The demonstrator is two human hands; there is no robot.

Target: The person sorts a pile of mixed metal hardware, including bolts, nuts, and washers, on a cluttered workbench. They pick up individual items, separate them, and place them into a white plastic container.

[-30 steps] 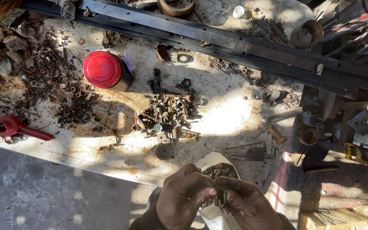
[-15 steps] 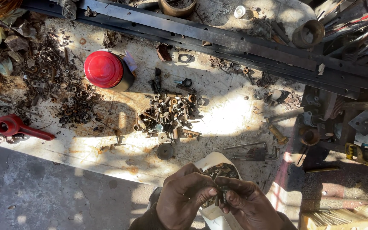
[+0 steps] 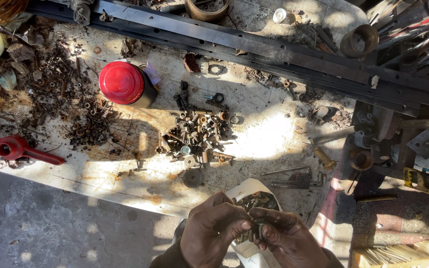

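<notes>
My left hand [image 3: 212, 234] and my right hand [image 3: 289, 239] meet at the bottom centre, fingertips pinched together on a small dark bolt [image 3: 255, 228]. Which hand bears it more I cannot tell. Directly beneath them sits a white cut-open container [image 3: 244, 190] holding several rusty nuts and bolts. A loose pile of bolts and nuts [image 3: 199, 134] lies on the white worktop [image 3: 269, 144] just beyond the container.
A red-lidded jar [image 3: 125, 84] stands at the left. Rusty scrap [image 3: 70, 106] spreads further left, with a red clamp [image 3: 18, 149] at the edge. Black steel bars [image 3: 274, 49] cross the back. A set of hex keys [image 3: 299, 179] lies right of the container.
</notes>
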